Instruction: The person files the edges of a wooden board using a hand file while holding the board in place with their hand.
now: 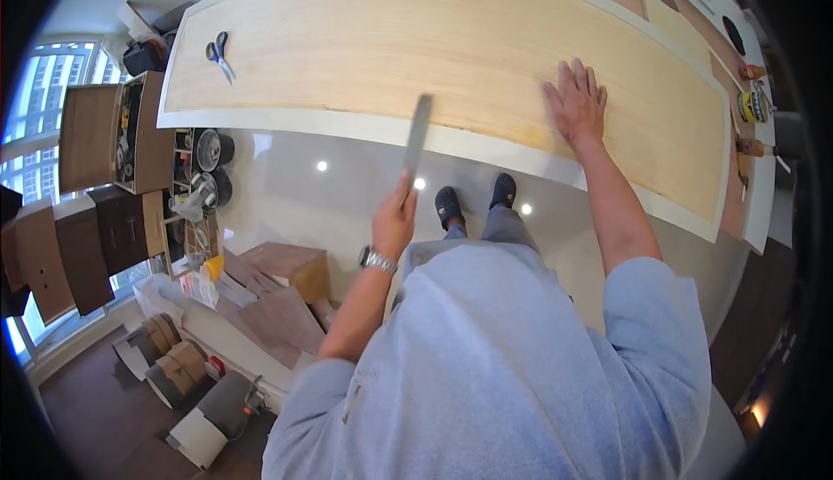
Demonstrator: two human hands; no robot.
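My left hand (394, 227), with a metal-banded watch at the wrist, is wrapped round the lower end of a long flat grey file (418, 137). The file points away from me, and its far end overlaps the near edge of a pale wooden panel (364, 38) with a white border. My right hand (576, 109) lies flat on the panel's right part, fingers spread and holding nothing. Scissors (221, 57) with dark handles rest on the panel's left end, far from both hands.
Bottles and a yellow can (751, 107) stand beyond the panel's right end. On the left are an open wooden cabinet (143, 133), black buckets (211, 149), stacked board offcuts (278, 320) and several rolls (178, 372). My shoes (449, 206) are on the shiny floor below.
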